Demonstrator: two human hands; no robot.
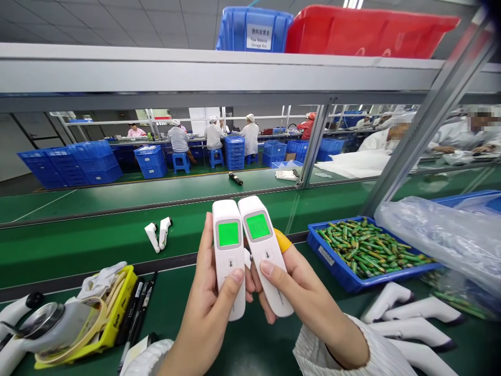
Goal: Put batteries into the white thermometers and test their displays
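Note:
My left hand (209, 297) is closed round a white infrared thermometer (229, 277) whose small screen glows green. A second white infrared thermometer (270, 271), also lit green, is gripped by my right hand (301, 282). Both are held side by side above the bench, screens toward me, their top ends nearly touching. Each thumb lies on the front of its thermometer, below the screen. A yellow finger cot (282, 240) covers a fingertip of my right hand. Part of another small white piece shows between the two thermometers; its kind is hidden.
Two white thermometers (158, 235) lie on the green belt (97, 245). At right stand a blue tray (332, 269) of green batteries, a plastic bag (442, 235) and several white thermometers (410, 331). A yellow basket (113, 318) and black markers (136, 308) are at left. Co-workers sit beyond.

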